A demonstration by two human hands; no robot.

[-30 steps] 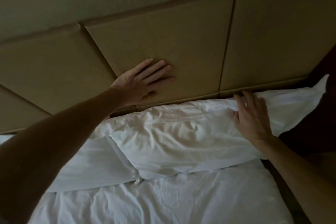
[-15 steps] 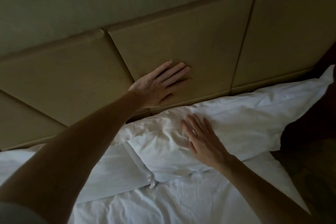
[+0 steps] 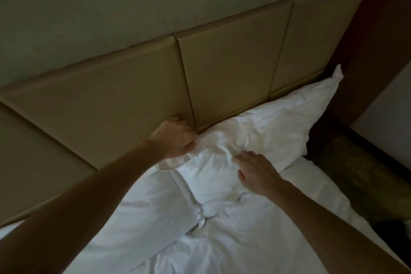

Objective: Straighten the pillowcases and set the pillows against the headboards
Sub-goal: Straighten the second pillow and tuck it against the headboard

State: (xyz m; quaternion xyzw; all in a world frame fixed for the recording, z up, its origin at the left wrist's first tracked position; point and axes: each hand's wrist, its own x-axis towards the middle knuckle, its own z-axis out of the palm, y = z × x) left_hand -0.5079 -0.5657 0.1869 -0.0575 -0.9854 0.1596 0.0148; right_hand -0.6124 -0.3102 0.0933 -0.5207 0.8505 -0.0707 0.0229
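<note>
Starting at your left, the left pillow (image 3: 133,213) lies flat on the bed, partly under your forearm, near the headboard (image 3: 133,100) but not propped against it. It is probably light and limp, and will likely sag if you lift it by one corner.

Your left hand (image 3: 175,138) is curled into the upper near corner of the right pillow (image 3: 278,127), gripping bunched cloth where it meets the headboard. That is a fair hold for tugging cloth taut, but a corner grip probably pulls the case (image 3: 211,184) more than the filling inside it.

The right pillow leans at a slant, its top edge touching the headboard and its lower end overlapping the left pillow. The case holds the filling loosely: creases gather between your two hands, and the cloth looks thin and slippery against the sheet (image 3: 233,251). To move it whole, take it by the two short ends, deep enough to catch the filling.

Your right hand (image 3: 255,173) rests on the middle of that pillow with bent fingers pressing down. You cannot tell from here whether it pinches cloth.

Furthest right, the case's far corner (image 3: 335,78) sticks up empty and pointed, so the filling seems not to reach it.
</note>
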